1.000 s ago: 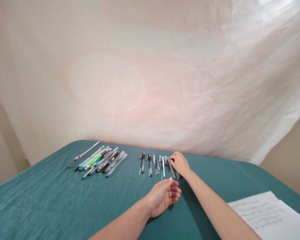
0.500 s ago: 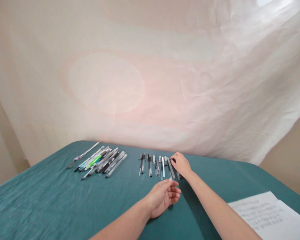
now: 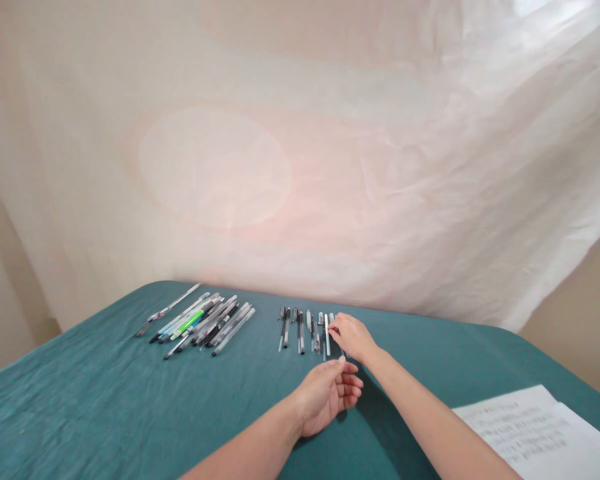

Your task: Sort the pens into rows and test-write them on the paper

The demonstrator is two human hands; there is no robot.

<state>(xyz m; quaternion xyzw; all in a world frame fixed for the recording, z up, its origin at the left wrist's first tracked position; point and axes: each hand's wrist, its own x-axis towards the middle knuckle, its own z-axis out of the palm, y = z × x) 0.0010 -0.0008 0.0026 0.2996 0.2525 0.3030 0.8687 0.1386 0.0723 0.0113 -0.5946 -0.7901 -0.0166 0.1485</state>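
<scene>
At the right end of a row of taken-apart pens [image 3: 301, 337], my right hand [image 3: 353, 337] reaches down with fingers bent together in a pinch. Its fingertips are beside a pale, slim pen part [image 3: 327, 333], and the hand covers the darker barrels there. What lies between the fingertips is too small to make out. Nearer to me, my left hand [image 3: 330, 395] rests on its side on the green cloth [image 3: 240, 413]. Its palm faces right, its fingers are loosely curled and apart from the thumb, and it holds nothing.
A loose pile of pens [image 3: 215, 323], one with a bright green barrel [image 3: 187, 325], lies to the left. Sheets of paper with handwriting [image 3: 520, 427] are at the near right. A pale hanging cloth [image 3: 300, 167] stands behind the table.
My right hand has shifted a little left and nearer to me, now covering the dark barrels seen before. My left hand has stayed in place.
</scene>
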